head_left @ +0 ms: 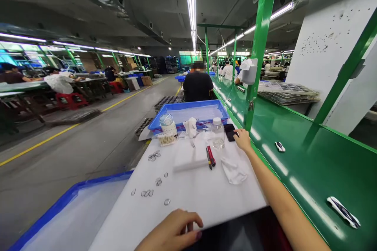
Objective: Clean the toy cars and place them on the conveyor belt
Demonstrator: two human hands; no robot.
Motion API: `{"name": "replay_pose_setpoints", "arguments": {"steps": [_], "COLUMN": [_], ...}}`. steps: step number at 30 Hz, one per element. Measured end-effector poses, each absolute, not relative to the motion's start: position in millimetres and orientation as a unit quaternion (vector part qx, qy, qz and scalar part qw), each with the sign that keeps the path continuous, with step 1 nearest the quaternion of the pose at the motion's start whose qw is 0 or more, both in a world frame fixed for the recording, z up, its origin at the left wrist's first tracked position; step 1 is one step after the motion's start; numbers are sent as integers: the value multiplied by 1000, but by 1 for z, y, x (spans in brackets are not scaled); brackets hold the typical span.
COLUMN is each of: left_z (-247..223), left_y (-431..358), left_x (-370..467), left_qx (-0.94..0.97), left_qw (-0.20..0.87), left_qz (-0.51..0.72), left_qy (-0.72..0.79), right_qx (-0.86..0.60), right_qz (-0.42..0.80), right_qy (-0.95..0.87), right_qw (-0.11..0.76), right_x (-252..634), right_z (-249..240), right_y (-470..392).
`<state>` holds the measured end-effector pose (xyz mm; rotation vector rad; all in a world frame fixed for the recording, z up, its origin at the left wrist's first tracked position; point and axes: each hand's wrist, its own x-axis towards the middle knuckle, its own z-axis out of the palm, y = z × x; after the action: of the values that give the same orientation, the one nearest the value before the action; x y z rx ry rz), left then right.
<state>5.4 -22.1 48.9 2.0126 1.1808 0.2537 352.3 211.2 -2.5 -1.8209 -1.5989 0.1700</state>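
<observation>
My right hand (243,140) reaches to the table's far right corner. Its outstretched fingers touch the right side of a black phone (230,131) lying flat. Near the front edge hangs my left hand (180,228), fingers loosely curved and apart, holding nothing visible. Beyond it, small clear, dark-edged pieces (147,193) lie scattered on the white-covered table (191,188). A red and black cutter-like tool (211,157) rests near a crumpled white cloth (234,170). Left of the phone stands a clear bottle with a white cap (217,133).
Cotton swabs (167,139) and a lidded jar (168,124) stand before a blue tray (191,106). Another blue tray (76,204) is at lower left. Along the right runs a green conveyor (294,157) carrying white-and-black car-shaped pieces (343,211). A person (198,86) sits ahead.
</observation>
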Motion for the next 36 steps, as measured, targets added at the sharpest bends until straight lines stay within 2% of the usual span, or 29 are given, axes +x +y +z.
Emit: {"name": "replay_pose_setpoints", "arguments": {"steps": [1, 3, 8, 12, 18, 25, 36], "left_z": [61, 73, 51, 31, 27, 26, 22], "left_y": [-1, 41, 111, 122, 122, 124, 129], "left_x": [18, 45, 90, 90, 80, 83, 81], "left_qx": [798, 778, 743, 722, 705, 698, 687], "left_qw": [392, 476, 575, 622, 648, 654, 666], "left_qz": [65, -50, -153, -129, -65, -69, -86], "left_qy": [453, 407, 306, 273, 283, 286, 276], "right_qx": [-703, -700, -712, -721, -707, -740, -747], "right_qz": [70, 77, 86, 106, 141, 124, 119], "right_qy": [-622, -635, -627, -609, -631, -611, -607], "right_qw": [337, 318, 303, 312, 286, 251, 243], "right_x": [348, 340, 340, 362, 374, 361, 358], "right_z": [0, 3, -5, -14, -18, -12, -4], "right_y": [221, 238, 255, 253, 253, 255, 252]}}
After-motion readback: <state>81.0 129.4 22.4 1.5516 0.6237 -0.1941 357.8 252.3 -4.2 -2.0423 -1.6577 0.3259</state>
